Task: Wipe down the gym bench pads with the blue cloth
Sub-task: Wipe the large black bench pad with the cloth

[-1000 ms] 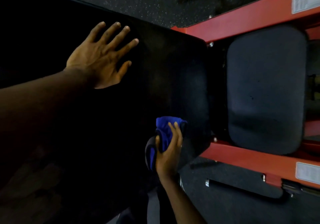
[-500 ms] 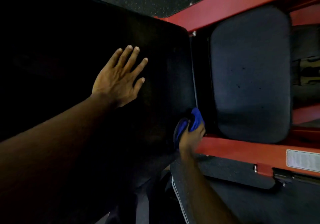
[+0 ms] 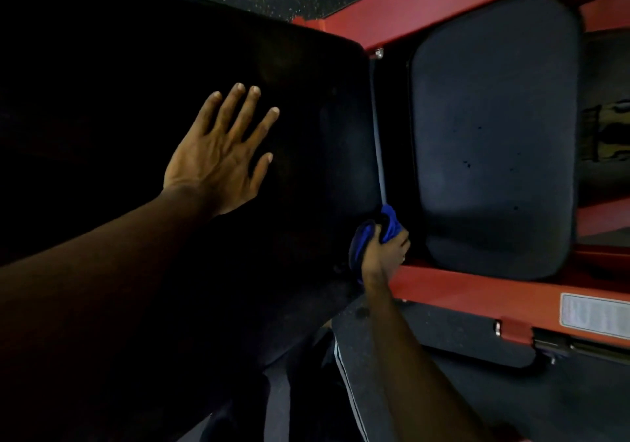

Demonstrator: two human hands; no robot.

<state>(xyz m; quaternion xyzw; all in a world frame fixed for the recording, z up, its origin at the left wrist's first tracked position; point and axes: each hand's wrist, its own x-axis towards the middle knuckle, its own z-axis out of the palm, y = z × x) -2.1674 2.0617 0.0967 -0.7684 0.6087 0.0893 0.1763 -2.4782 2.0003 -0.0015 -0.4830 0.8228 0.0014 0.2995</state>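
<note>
Blue cloth (image 3: 381, 233) bunched in right hand (image 3: 383, 257), fingers curled round it, at the lower corner of the big back pad (image 3: 306, 134), beside the gap to the seat pad (image 3: 494, 141). Left hand (image 3: 218, 155) flat, fingers spread, pressing on the back pad. Cloth looks soft, light, crushable: a wadded palm grip suits. Pads likely firm, slightly slick.

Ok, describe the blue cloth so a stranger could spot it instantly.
Find the red bench frame with its large black pad and smaller grey pad. At the near end of the gap between them, the right hand grips the blue cloth. Nothing else here is blue.
</note>
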